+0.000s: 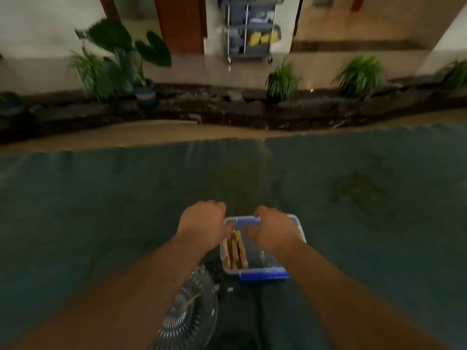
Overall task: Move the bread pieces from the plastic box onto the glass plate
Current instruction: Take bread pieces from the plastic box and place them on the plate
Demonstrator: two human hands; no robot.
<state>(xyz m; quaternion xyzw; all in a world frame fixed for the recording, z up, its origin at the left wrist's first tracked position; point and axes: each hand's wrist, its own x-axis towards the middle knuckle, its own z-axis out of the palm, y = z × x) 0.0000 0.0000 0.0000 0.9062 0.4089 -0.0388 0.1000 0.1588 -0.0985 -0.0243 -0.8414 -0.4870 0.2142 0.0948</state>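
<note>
One glass plate (192,309) lies nearest you on the blue-covered counter (101,198), apparently empty, partly hidden under your left forearm. Just beyond it sits the plastic box (262,270), lid off, with the bread pieces (236,250) standing on edge against its left wall. Your left hand (202,221) curls over the far left corner; your right hand (274,229) grips the far rim. Neither holds bread. Risk: pulling the light box could tip the slices, and your forearm could sweep the plate. Farther off stand potted plants (126,54) and a cart (250,29).
</note>
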